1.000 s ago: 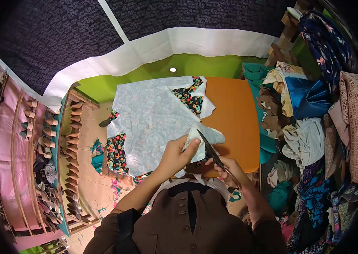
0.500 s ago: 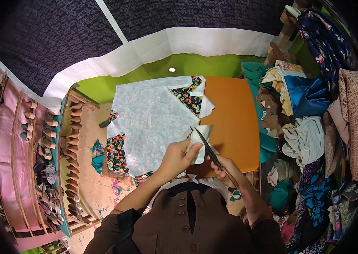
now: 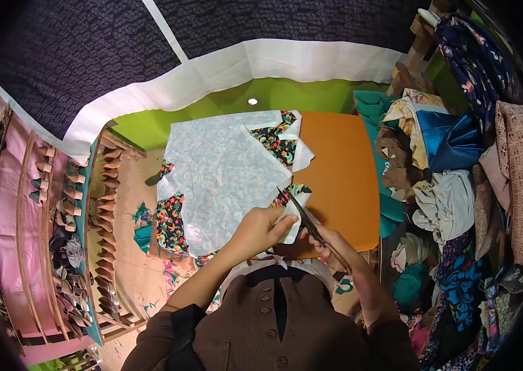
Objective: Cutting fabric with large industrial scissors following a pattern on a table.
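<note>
My left hand [image 3: 260, 231] pinches a small piece of fabric [image 3: 291, 224] between thumb and fingers; its pale back and a dark floral side both show. In my right hand [image 3: 331, 245] is a pair of dark scissors [image 3: 311, 226], the blades pointing up and to the left against that piece. Whether the blades are parted is hard to make out. Beneath and beyond my hands a large sheet of floral fabric [image 3: 212, 164] lies pale side up on an orange-brown table [image 3: 343, 167]. Dark floral patches [image 3: 279, 145] show at its folded and cut edges.
Racks of shoe-shaped pieces [image 3: 107, 229] stand to the left. Heaped cloth [image 3: 444, 204] and teal pieces [image 3: 369, 111] lie along the right. A dark patterned cloth with a white border [image 3: 261, 55] hangs at the far side. Scraps [image 3: 143, 229] lie on the floor at left.
The small fabric piece has folded over, so its dark floral side now shows at the top near the blades. My hands and the scissors have barely moved.
</note>
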### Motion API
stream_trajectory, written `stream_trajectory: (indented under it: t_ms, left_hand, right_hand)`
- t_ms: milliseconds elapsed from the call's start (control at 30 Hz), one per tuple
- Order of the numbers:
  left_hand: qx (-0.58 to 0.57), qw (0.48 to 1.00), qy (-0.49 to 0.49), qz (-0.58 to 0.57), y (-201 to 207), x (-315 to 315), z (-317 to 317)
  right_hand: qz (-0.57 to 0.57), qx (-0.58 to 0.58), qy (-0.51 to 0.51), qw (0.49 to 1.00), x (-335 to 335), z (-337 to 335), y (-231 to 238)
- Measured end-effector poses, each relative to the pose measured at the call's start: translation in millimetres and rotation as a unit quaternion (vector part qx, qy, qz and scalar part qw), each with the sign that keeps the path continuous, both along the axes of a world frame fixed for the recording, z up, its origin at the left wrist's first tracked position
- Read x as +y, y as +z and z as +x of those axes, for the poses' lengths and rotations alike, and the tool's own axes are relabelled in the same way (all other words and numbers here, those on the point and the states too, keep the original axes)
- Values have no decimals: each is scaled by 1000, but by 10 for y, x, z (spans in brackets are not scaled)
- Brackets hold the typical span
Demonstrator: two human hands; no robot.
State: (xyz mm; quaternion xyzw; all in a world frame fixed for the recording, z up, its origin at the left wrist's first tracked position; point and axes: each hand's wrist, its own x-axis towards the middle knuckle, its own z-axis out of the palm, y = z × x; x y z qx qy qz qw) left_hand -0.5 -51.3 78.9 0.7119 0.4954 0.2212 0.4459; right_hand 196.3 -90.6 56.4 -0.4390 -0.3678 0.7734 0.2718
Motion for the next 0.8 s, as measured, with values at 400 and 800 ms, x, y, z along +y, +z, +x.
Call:
stream_trajectory:
  t_ms: [400,800]
  left_hand:
    - [11,1000,-17,-17,44,49,-26]
    - [11,998,-36,-51,-5,103,-71]
  right_hand:
    - [28,-7,38,999,31,8,12]
    - [194,20,32,980,13,-26,-158]
